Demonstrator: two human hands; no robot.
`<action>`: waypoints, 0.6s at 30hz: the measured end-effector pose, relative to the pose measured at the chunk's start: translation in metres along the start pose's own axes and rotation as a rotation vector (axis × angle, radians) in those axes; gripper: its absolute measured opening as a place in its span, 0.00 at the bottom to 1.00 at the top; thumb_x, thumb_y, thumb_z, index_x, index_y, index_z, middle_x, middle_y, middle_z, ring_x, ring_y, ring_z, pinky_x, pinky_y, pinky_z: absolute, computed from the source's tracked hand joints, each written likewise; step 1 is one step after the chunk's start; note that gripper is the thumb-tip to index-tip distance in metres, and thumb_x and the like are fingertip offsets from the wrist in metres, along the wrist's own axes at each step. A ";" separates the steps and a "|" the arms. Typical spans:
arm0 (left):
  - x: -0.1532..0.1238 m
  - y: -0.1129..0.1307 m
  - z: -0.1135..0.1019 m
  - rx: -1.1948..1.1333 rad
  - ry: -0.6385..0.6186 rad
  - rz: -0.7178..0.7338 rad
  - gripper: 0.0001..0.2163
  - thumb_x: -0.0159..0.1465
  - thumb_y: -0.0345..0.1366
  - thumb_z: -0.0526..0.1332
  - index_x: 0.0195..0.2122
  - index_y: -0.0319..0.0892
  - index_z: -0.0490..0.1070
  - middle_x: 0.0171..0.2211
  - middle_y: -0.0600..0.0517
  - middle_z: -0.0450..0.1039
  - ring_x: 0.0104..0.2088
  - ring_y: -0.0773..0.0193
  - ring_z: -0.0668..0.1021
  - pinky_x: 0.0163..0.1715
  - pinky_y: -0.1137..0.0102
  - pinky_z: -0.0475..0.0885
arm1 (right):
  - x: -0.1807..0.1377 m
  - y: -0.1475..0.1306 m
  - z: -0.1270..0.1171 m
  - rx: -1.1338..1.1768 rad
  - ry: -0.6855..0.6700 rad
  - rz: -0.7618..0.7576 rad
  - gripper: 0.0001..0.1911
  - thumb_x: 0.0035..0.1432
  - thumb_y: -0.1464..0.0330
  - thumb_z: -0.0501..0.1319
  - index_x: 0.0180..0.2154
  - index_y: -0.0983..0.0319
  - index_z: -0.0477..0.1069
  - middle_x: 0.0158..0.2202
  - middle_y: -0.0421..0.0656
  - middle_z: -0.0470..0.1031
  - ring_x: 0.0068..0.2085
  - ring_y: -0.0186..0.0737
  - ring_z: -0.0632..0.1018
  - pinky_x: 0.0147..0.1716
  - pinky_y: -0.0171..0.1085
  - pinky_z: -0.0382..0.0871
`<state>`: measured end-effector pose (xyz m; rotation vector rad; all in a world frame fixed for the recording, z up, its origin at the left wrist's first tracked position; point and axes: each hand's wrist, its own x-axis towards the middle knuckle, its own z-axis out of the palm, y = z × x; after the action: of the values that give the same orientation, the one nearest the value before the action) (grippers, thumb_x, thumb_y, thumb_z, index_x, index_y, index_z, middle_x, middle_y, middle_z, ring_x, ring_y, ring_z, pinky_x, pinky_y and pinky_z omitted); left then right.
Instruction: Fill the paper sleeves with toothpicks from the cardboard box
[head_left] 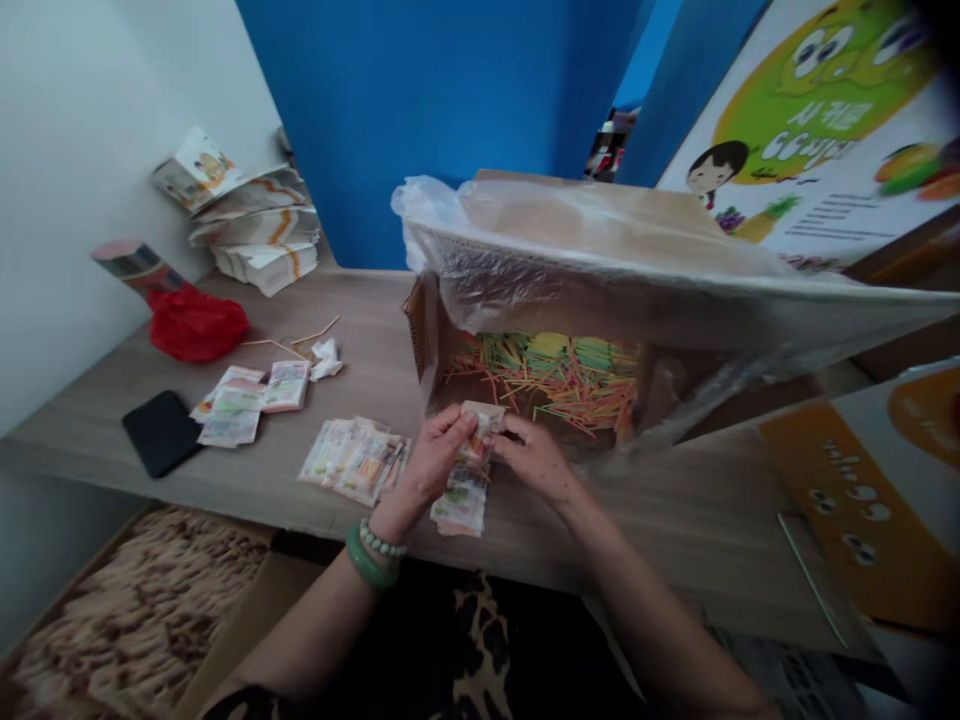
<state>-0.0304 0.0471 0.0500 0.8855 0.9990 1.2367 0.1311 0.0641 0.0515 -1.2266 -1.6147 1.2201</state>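
Observation:
Between both hands is a small printed packet [480, 428], in front of the open box. My left hand [437, 452], with a green bangle and beads at the wrist, pinches its left side. On its right side, the fingers of my right hand [534, 455] are closed. Just below lies a small stack of printed packets [460, 502] at the table's front. Filled packets [355, 460] lie overlapping to the left of my left hand. Behind the hands, the plastic-lined cardboard box [424, 345] holds many thin coloured sticks [559, 380], orange, green and yellow.
On the left are a black phone [160, 433], flat packets [234, 405], crumpled tissue [325, 360], a red plastic bag [196, 322] and stacked packaging [262, 235]. Printed cartons [870, 490] stand right. A box of pale pieces [142, 610] sits below the table.

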 end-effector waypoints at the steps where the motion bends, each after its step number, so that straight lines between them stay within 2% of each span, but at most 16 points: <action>1: -0.007 0.000 -0.001 0.034 -0.007 0.009 0.15 0.56 0.47 0.69 0.30 0.38 0.77 0.26 0.53 0.72 0.28 0.68 0.71 0.33 0.71 0.68 | -0.003 0.002 0.003 0.000 -0.022 0.020 0.06 0.52 0.66 0.63 0.33 0.57 0.78 0.33 0.40 0.80 0.38 0.42 0.77 0.43 0.43 0.70; 4: -0.028 -0.002 -0.006 0.097 -0.006 -0.034 0.14 0.54 0.46 0.70 0.29 0.38 0.78 0.26 0.52 0.73 0.29 0.66 0.72 0.34 0.70 0.68 | -0.012 0.006 0.016 -0.026 -0.092 0.041 0.06 0.53 0.66 0.61 0.31 0.57 0.77 0.31 0.39 0.78 0.36 0.43 0.76 0.39 0.42 0.68; 8: -0.056 -0.003 -0.026 0.120 0.089 -0.104 0.14 0.54 0.46 0.69 0.31 0.38 0.80 0.27 0.51 0.75 0.28 0.65 0.71 0.30 0.70 0.67 | -0.028 0.002 0.029 -0.139 -0.308 -0.056 0.08 0.55 0.66 0.59 0.25 0.58 0.72 0.26 0.39 0.73 0.33 0.41 0.74 0.37 0.39 0.65; 10: -0.066 -0.002 -0.044 0.189 0.178 -0.056 0.12 0.54 0.43 0.68 0.31 0.39 0.79 0.27 0.52 0.75 0.28 0.65 0.71 0.30 0.70 0.67 | -0.037 -0.001 0.031 -0.212 -0.370 -0.098 0.08 0.58 0.67 0.57 0.27 0.58 0.71 0.28 0.39 0.73 0.33 0.40 0.73 0.36 0.38 0.65; 12: -0.070 -0.001 -0.065 0.311 0.277 0.021 0.09 0.56 0.42 0.67 0.28 0.40 0.77 0.26 0.53 0.73 0.28 0.66 0.70 0.31 0.70 0.66 | -0.046 -0.001 0.031 -0.358 -0.365 -0.092 0.09 0.60 0.68 0.55 0.29 0.58 0.71 0.30 0.40 0.74 0.34 0.40 0.74 0.37 0.38 0.64; 15: -0.064 -0.005 -0.089 0.673 0.354 0.135 0.12 0.63 0.42 0.60 0.26 0.42 0.74 0.26 0.52 0.70 0.29 0.63 0.70 0.33 0.69 0.65 | -0.056 0.003 0.034 -0.695 -0.266 0.003 0.09 0.63 0.69 0.53 0.35 0.58 0.72 0.38 0.45 0.77 0.39 0.44 0.76 0.40 0.41 0.65; 18: -0.053 -0.014 -0.097 1.237 0.391 0.177 0.12 0.67 0.40 0.56 0.34 0.42 0.77 0.32 0.46 0.73 0.36 0.56 0.72 0.38 0.64 0.64 | -0.060 0.008 0.043 -0.968 -0.181 0.118 0.12 0.65 0.64 0.55 0.45 0.61 0.72 0.46 0.54 0.76 0.46 0.54 0.76 0.46 0.47 0.65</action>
<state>-0.1206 -0.0065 0.0115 1.7189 2.1120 0.8556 0.1078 -0.0041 0.0312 -1.8279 -2.4177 0.5849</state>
